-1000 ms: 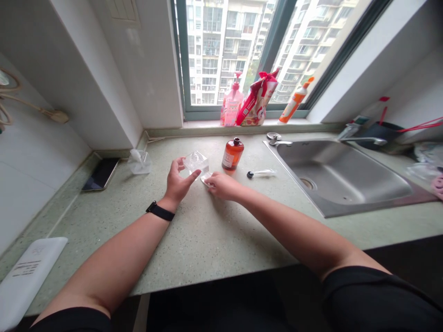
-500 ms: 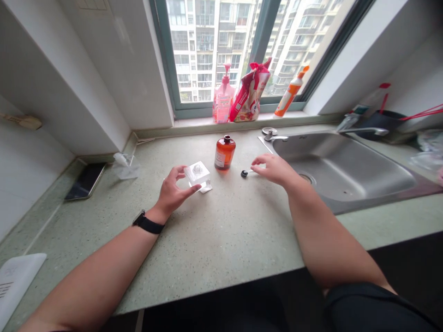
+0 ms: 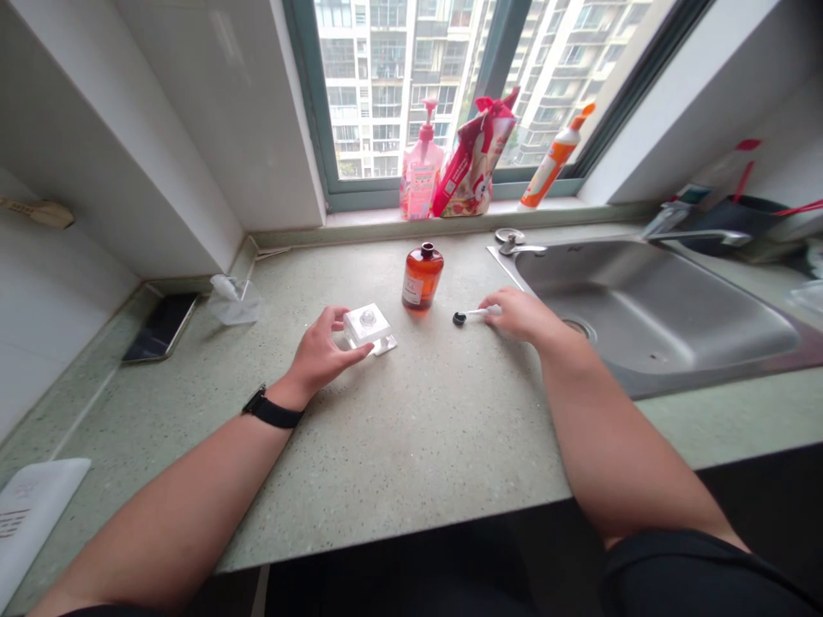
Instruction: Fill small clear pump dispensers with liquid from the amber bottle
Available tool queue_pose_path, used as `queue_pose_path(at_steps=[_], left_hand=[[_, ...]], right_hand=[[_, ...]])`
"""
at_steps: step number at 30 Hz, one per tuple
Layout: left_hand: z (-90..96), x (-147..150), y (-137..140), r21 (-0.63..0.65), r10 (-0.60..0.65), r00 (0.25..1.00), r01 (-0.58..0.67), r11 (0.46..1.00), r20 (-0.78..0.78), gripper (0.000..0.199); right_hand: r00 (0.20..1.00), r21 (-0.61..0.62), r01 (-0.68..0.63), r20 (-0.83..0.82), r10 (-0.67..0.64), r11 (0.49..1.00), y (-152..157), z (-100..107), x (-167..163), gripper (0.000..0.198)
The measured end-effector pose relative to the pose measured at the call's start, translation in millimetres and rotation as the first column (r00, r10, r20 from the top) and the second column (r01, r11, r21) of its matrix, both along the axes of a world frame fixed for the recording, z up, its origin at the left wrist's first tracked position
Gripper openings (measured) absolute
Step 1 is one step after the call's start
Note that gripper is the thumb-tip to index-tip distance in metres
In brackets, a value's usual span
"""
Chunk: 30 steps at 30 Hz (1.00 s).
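Observation:
My left hand (image 3: 321,350), with a dark watch at the wrist, has thumb and fingers around a clear square bottle (image 3: 368,324) that has a round knob-like neck on top. A small flat pale piece (image 3: 386,344) lies at its base. Behind and to the right, an open amber bottle (image 3: 423,276) with a white label stands upright, orange liquid inside. My right hand (image 3: 514,314) is closed at the fingertips on the end of a slim whitish stick-like piece (image 3: 476,313). At its other end is a small round black piece (image 3: 459,318); I cannot tell whether they are joined.
A steel sink (image 3: 669,317) with a tap is on the right. On the windowsill stand a pink pump bottle (image 3: 421,176), a red bag (image 3: 476,163) and an orange-and-white bottle (image 3: 554,163). A phone (image 3: 159,327) and a clear square container (image 3: 235,304) lie left.
My right hand's fingers have come down and closed on the whitish piece. My left hand stays around the square bottle, which looks slightly lower. The camera view has shifted a little.

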<state>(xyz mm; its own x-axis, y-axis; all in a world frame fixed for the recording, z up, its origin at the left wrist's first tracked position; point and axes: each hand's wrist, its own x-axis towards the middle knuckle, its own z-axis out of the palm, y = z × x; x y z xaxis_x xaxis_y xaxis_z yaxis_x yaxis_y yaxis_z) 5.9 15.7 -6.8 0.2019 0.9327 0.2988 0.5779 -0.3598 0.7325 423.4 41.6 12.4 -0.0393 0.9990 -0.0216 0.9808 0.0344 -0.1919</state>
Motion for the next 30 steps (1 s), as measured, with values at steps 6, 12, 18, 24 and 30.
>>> queue_pose_path(at_steps=[6,12,18,24,30], left_hand=[[-5.8,-1,4,0.008,-0.017,1.0,0.017,1.0,0.013,0.063],[-1.0,2,1,0.006,-0.044,0.999,0.044,0.999,0.024,0.057],[2.7,4,0,-0.027,-0.052,0.998,0.053,0.998,0.03,0.059],[3.7,3,-2,-0.047,-0.061,0.997,0.063,0.997,0.043,0.059],[2.0,3,-2,-0.05,-0.057,0.997,0.06,0.997,0.06,0.06]], right_hand=[[0.983,0.207,0.075,-0.179,-0.038,0.976,-7,11,5,0.023],[0.627,0.178,-0.041,-0.762,0.164,0.983,-23,50,-52,0.07],[0.624,0.208,-0.316,-0.689,0.368,0.926,-18,115,-131,0.05],[0.709,0.327,-0.235,-0.587,0.391,0.916,2,129,-189,0.045],[0.835,0.321,-0.199,-0.439,0.332,0.926,16,105,-191,0.023]])
